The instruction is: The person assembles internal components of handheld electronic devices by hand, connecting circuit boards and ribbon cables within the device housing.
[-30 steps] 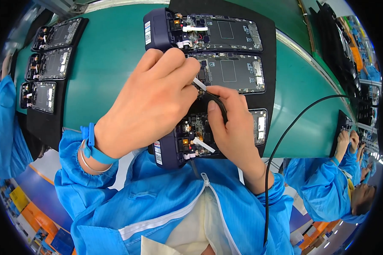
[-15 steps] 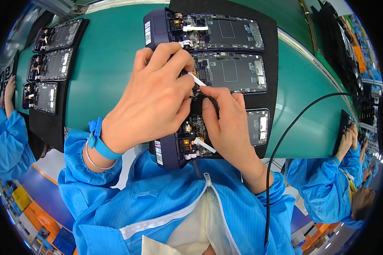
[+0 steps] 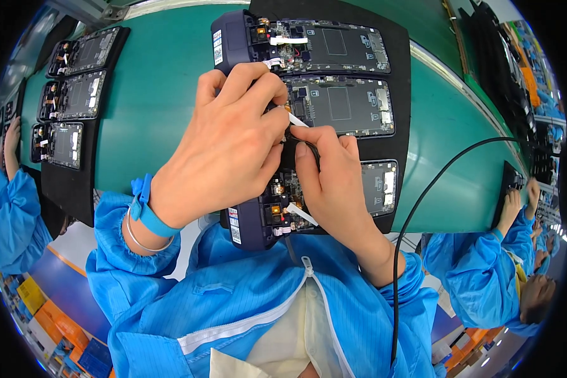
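Three opened handheld devices with bare circuit boards lie in a column before me: the far device [image 3: 334,47], the middle device [image 3: 340,106] and the near device [image 3: 379,189]. My left hand [image 3: 236,135] is closed over the left end of the middle device, hiding it and whatever its fingertips pinch. Close against it, my right hand [image 3: 334,173] is closed, with a slim black curved piece [image 3: 314,151] between thumb and forefinger. A white ribbon strip [image 3: 297,119] shows beside the fingertips. Another white strip [image 3: 302,214] sticks out from the near device.
The devices rest on a black mat [image 3: 394,75] over a green work surface [image 3: 151,82]. More opened devices [image 3: 75,94] sit on another mat to the left. A black cable [image 3: 444,167] curves along the right. Co-workers in blue sleeves [image 3: 12,214] are at both sides.
My right hand has shifted very slightly left, with the black piece still in its fingers. My left hand has stayed in place. The mat and devices have slid a touch left.
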A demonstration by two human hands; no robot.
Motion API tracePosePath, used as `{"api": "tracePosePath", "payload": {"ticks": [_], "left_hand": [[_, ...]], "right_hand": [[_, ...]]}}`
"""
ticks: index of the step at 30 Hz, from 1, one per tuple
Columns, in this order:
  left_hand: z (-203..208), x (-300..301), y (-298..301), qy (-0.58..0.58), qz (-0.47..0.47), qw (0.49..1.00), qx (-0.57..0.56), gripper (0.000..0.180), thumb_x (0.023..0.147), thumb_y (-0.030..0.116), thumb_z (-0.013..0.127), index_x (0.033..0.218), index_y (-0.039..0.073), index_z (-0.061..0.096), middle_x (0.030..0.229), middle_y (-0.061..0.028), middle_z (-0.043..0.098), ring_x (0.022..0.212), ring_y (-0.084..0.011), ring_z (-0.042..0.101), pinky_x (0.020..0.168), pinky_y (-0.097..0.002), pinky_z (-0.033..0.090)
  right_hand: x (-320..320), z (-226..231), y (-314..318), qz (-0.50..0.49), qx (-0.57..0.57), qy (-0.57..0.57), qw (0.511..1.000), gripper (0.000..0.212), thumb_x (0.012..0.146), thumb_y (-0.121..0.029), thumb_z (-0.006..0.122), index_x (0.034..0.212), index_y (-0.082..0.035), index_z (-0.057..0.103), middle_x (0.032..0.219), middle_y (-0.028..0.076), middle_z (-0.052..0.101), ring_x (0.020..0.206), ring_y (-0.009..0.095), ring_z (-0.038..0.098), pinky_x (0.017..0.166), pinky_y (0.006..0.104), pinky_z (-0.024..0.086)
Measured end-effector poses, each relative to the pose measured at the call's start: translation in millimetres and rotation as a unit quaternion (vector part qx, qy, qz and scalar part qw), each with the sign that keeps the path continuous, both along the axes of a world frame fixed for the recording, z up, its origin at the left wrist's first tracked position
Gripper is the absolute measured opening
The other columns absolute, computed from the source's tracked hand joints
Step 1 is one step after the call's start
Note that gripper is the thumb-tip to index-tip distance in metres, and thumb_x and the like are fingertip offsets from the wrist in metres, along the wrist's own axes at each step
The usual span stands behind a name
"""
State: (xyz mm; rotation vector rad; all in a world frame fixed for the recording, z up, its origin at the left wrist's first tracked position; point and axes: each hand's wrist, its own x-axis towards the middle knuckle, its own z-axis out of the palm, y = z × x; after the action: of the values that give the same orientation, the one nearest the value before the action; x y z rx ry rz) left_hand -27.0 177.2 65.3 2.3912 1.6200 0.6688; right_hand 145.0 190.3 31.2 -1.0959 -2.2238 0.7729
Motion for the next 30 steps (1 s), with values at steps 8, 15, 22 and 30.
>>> {"api": "tracePosePath", "payload": {"ticks": [8, 15, 22, 30], "left_hand": [[-0.1, -3.2, 2.6, 0.01, -0.011, 1.0, -0.005, 0.02, 0.062, 0.006, 0.07, 0.075, 0.007, 0.055, 0.108, -0.0077, 0.054, 0.113, -0.0291, 0.044, 0.093, -0.0431, 0.031], [-8.6, -21.1, -9.3, -0.112, 0.13, 0.984, 0.049, 0.045, 0.073, 0.015, 0.071, 0.113, 0.001, 0.054, 0.114, -0.0166, 0.048, 0.108, -0.0334, 0.048, 0.092, -0.0411, 0.04], [-0.3, -18.9, -23.4, -0.187, 0.157, 0.97, -0.02, 0.045, 0.074, 0.015, 0.073, 0.111, -0.004, 0.057, 0.104, -0.0156, 0.052, 0.096, -0.0319, 0.054, 0.083, -0.0371, 0.046], [0.3, -22.7, 55.3, 0.006, 0.034, 0.99, 0.136, 0.027, 0.062, 0.012, 0.078, 0.082, 0.005, 0.062, 0.091, -0.007, 0.053, 0.09, -0.0269, 0.049, 0.074, -0.0362, 0.042]], "right_hand": [[-3.5, -1.2, 0.7, -0.001, 0.059, -0.042, 0.997, 0.012, 0.086, -0.003, 0.057, 0.098, -0.002, 0.055, 0.077, 0.006, 0.062, 0.068, 0.02, 0.058, 0.069, 0.0342, 0.035], [43.0, 13.4, 33.7, -0.211, -0.104, 0.136, 0.963, 0.021, 0.094, -0.01, 0.05, 0.113, 0.0, 0.055, 0.074, 0.003, 0.056, 0.065, 0.011, 0.05, 0.065, 0.0253, 0.04], [62.6, 19.7, 14.2, -0.165, -0.215, 0.187, 0.944, 0.021, 0.096, -0.011, 0.05, 0.112, 0.001, 0.055, 0.073, 0.0, 0.054, 0.06, 0.004, 0.048, 0.054, 0.0183, 0.037], [44.6, 35.8, 53.3, -0.15, -0.143, 0.163, 0.965, 0.026, 0.095, -0.011, 0.052, 0.118, 0.001, 0.052, 0.069, 0.0, 0.055, 0.062, 0.004, 0.047, 0.056, 0.0178, 0.037]]}}
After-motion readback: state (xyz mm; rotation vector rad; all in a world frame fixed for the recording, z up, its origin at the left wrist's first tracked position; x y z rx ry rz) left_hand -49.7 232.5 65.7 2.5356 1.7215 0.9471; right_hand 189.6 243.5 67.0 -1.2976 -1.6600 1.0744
